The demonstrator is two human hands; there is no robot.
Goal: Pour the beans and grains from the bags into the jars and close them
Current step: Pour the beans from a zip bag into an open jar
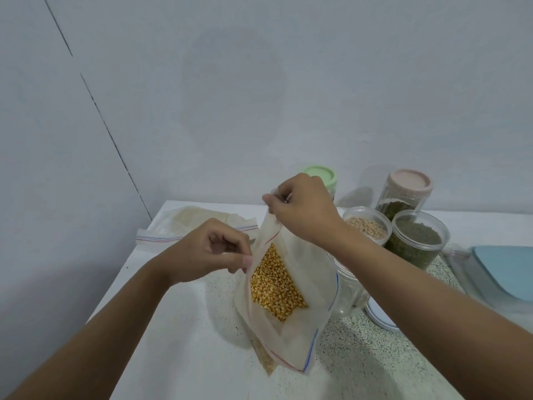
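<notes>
The left hand point(207, 252) pinches the side edge of the zip bag point(291, 321) and the right hand point(302, 209) pinches its top corner, holding it open above the table point(173, 327) with yellow corn kernels point(274, 287) inside. Five jars stand from 1 to 3 o'clock: the clear jar point(350, 290) just behind the bag looks empty, the pale-bean jar point(366, 226) and green-bean jar point(418, 241) are open, and the green-lidded jar point(324, 176) and pink-lidded jar point(409, 186) are closed. One flat empty bag point(184, 223) lies at 10 o'clock.

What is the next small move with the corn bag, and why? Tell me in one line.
Probably tip the corn bag toward the empty jar behind it: the left hand and right hand pinch its edges, and the kernels are still inside.
</notes>
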